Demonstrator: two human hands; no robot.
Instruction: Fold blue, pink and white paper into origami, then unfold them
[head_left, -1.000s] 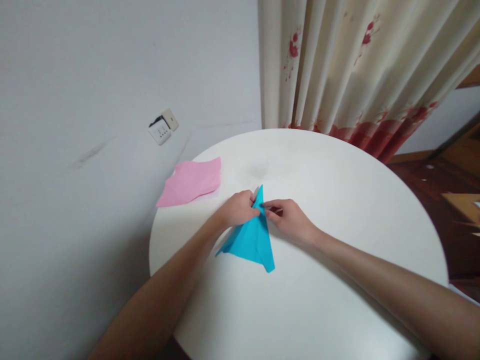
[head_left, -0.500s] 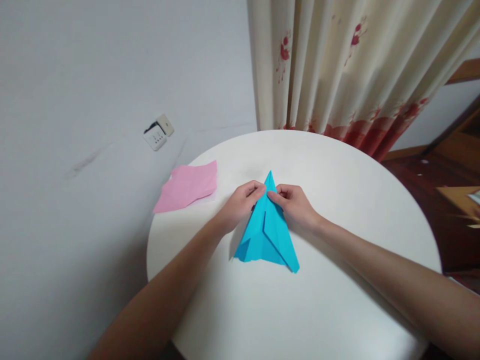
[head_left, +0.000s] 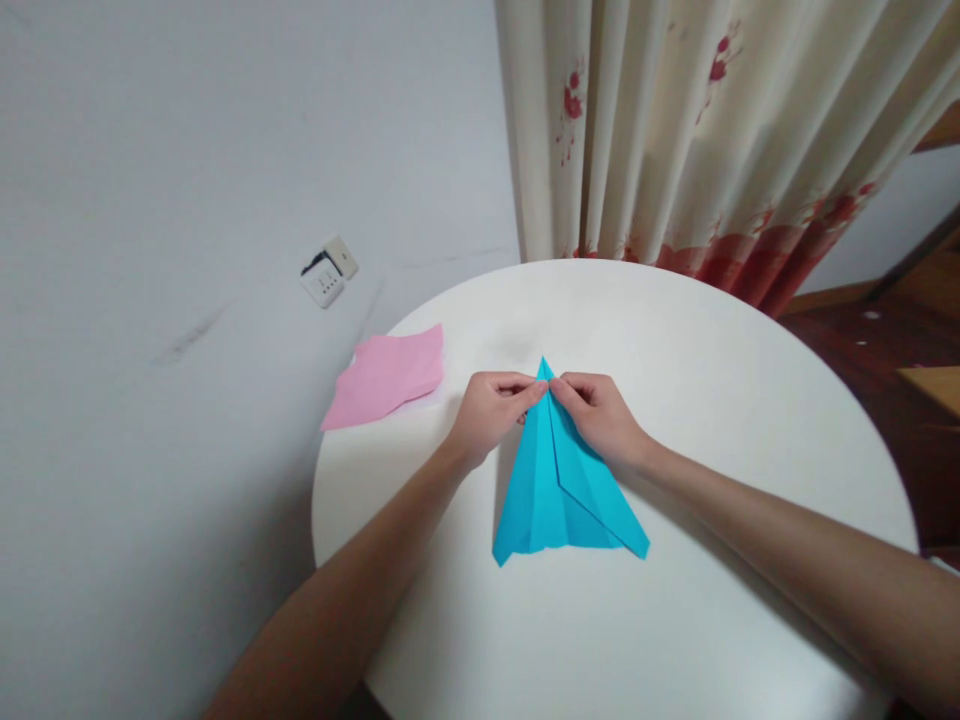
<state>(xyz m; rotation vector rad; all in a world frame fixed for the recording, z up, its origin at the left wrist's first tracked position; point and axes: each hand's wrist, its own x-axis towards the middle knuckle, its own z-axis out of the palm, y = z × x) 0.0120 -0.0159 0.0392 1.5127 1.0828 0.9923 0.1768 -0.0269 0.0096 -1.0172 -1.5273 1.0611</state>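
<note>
A folded sheet of blue paper (head_left: 547, 480), shaped like a long triangle with creases down its length, is held over the round white table (head_left: 720, 400). Its narrow tip points away from me and its wide end faces me. My left hand (head_left: 495, 408) pinches it close to the tip from the left, thumb on top. From the right, my right hand (head_left: 600, 410) pinches it at the same height, its thumb almost meeting the left one. The fingers beneath the paper are partly hidden.
Pink paper (head_left: 390, 375) lies at the table's left edge, with something white under it. A wall with a socket (head_left: 326, 280) stands to the left. Behind the table hangs a cream and red curtain (head_left: 675, 150).
The paper's wide end has spread, and the left flap now lies more open. Both thumbs have come closer together near the tip. The view has shifted slightly.
</note>
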